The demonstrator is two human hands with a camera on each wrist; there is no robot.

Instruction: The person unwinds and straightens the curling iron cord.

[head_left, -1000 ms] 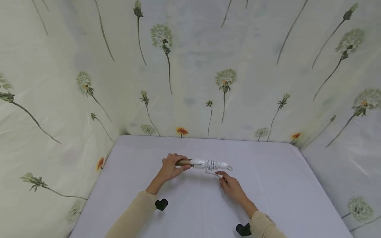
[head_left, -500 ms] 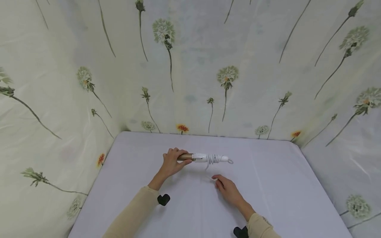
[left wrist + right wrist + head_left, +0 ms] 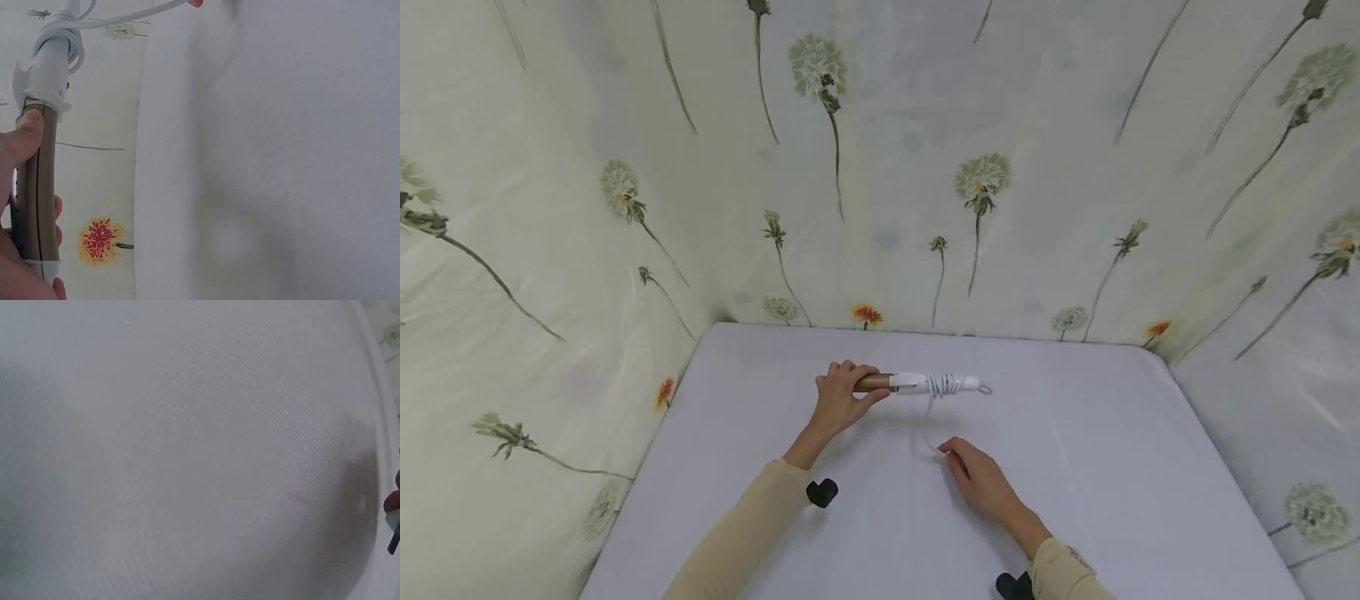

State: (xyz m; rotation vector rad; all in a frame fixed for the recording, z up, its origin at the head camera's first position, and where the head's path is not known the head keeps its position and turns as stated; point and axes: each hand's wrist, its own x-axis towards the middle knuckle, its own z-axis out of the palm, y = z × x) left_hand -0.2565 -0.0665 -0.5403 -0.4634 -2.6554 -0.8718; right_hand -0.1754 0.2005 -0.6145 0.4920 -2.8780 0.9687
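My left hand (image 3: 841,398) grips the bronze barrel of a curling iron (image 3: 917,384) and holds it level above the table. The iron's white handle has white cord (image 3: 929,417) wound round it. In the left wrist view the barrel (image 3: 39,181) sits between my thumb and curled fingers, with the wound cord (image 3: 59,31) at the top. A loose length of cord runs down to my right hand (image 3: 973,473), which pinches its end near the table. In the right wrist view only a fingertip (image 3: 392,501) and a dark plug prong show at the right edge.
A white tablecloth (image 3: 1075,467) covers the table. Pale curtains printed with dandelions (image 3: 977,179) hang close behind it and on both sides. The far table edge lies just beyond the curling iron.
My left hand has lifted the curling iron farther from me. My right hand has drawn the cord end toward me, so a longer length has unwound from the handle.
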